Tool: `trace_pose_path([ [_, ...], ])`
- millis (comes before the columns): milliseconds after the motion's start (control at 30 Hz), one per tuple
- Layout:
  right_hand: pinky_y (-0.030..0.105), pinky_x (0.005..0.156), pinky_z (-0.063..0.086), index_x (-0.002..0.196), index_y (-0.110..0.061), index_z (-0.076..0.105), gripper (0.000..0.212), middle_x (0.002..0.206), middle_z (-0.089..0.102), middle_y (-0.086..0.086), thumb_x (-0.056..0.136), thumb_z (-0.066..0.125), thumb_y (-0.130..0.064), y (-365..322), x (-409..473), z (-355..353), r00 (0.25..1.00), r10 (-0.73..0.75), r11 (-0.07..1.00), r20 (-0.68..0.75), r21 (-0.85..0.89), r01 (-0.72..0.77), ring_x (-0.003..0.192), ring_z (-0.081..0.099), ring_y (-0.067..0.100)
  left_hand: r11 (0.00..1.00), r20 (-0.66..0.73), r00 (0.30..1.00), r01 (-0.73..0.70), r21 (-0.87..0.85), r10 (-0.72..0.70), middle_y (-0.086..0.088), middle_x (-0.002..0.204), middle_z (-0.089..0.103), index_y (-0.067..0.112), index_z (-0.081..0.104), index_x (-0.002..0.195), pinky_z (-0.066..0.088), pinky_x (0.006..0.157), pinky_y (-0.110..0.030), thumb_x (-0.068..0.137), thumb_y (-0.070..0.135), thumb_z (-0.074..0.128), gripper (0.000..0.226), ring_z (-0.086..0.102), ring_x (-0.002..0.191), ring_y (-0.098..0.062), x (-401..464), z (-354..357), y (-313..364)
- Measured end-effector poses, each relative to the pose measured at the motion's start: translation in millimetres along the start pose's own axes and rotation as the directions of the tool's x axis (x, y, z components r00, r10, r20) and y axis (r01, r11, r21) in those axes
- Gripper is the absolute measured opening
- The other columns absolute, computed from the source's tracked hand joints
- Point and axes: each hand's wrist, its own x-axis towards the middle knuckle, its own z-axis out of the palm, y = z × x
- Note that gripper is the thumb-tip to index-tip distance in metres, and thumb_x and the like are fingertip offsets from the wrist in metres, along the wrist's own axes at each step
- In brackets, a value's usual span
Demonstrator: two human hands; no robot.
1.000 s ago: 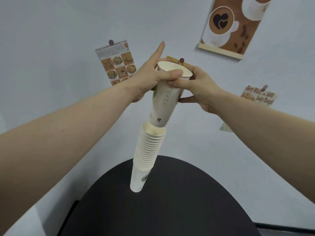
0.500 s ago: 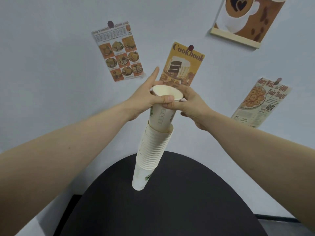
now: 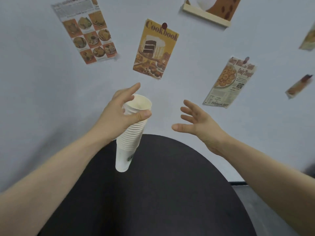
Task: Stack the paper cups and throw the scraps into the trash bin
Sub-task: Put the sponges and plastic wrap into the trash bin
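A tall stack of white paper cups (image 3: 129, 138) hangs in the air above the round black table (image 3: 162, 198), tilted, with its open rim at the top. My left hand (image 3: 119, 114) grips the stack near the rim, thumb across the front and the index finger pointing up. My right hand (image 3: 197, 121) hovers to the right of the stack, apart from it, fingers spread and holding nothing. No scraps or trash bin are in view.
Behind the table is a pale blue wall with pinned papers: a food photo sheet (image 3: 87, 31), a Cookbook cover (image 3: 155, 48), a cookie clipping (image 3: 230, 82) and a wooden-edged coffee poster (image 3: 209, 12). Grey floor (image 3: 272, 201) shows at the right.
The top cup has slid fully down into the stack. My right hand let go of it and moved off to the right, opening. The view tilted down.
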Motion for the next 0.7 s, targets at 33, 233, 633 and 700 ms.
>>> trace_pose_path([
  [33, 0.039, 0.109, 0.038, 0.146, -0.034, 0.031, 0.094, 0.145, 0.043, -0.009, 0.070, 0.083, -0.018, 7, -16, -5, 1.000, 0.002, 1.000, -0.011, 0.011, -0.002, 0.130, 0.045, 0.010, 1.000, 0.011, 1.000, 0.004, -0.020, -0.004, 0.016, 0.139, 0.042, 0.040, 0.044, 0.137, 0.035, 0.106, -0.032, 0.066, 0.043, 0.074, 0.077, 0.043, 0.126, 0.003, -13, 11, 2],
  [233, 0.032, 0.104, 0.042, 0.144, -0.038, 0.034, 0.100, 0.143, 0.044, -0.018, 0.057, 0.083, -0.032, 40, -119, -32, 0.995, 0.043, 0.998, -0.093, 0.053, -0.039, 0.128, 0.046, 0.001, 0.998, 0.113, 0.992, 0.052, -0.047, -0.046, 0.024, 0.135, 0.044, 0.040, 0.050, 0.131, 0.043, 0.098, -0.027, 0.066, 0.041, 0.072, 0.069, 0.047, 0.119, 0.010, -92, 80, 23],
  [633, 0.038, 0.103, 0.046, 0.143, -0.044, 0.031, 0.097, 0.138, 0.048, -0.021, 0.062, 0.082, -0.030, 112, -415, -83, 0.979, 0.083, 0.992, -0.187, 0.112, -0.063, 0.123, 0.050, -0.004, 0.984, 0.205, 0.977, 0.093, -0.149, -0.061, 0.017, 0.129, 0.050, 0.034, 0.056, 0.127, 0.051, 0.075, -0.015, 0.074, 0.028, 0.072, 0.056, 0.058, 0.109, 0.003, -320, 230, 85],
  [700, 0.039, 0.103, 0.047, 0.143, -0.044, 0.032, 0.095, 0.138, 0.049, -0.020, 0.063, 0.083, -0.028, 125, -461, -95, 0.972, 0.103, 0.991, -0.213, 0.110, -0.081, 0.122, 0.050, -0.005, 0.979, 0.210, 0.975, 0.112, -0.171, -0.075, 0.015, 0.129, 0.052, 0.033, 0.057, 0.126, 0.048, 0.074, -0.009, 0.077, 0.021, 0.073, 0.053, 0.060, 0.107, 0.003, -356, 257, 92],
])
